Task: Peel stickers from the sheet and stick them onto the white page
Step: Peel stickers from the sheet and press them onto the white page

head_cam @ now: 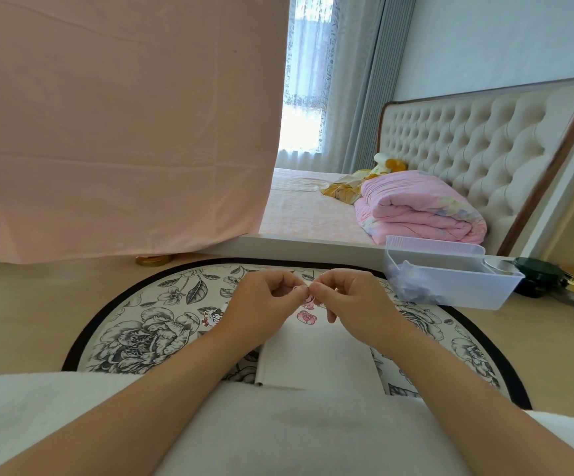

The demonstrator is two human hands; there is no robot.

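Your left hand [265,298] and right hand [352,298], fingers curled, pinch one sticker [308,297] (small, pink); peel slowly, touching edges only.

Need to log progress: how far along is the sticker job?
Done: one pink sticker lies on the page. In hand: left hand and right hand pinch another small pink piece above it. Left: most of the page is bare; what looks like the sheet is largely hidden by the left hand, so remaining stickers cannot be counted.
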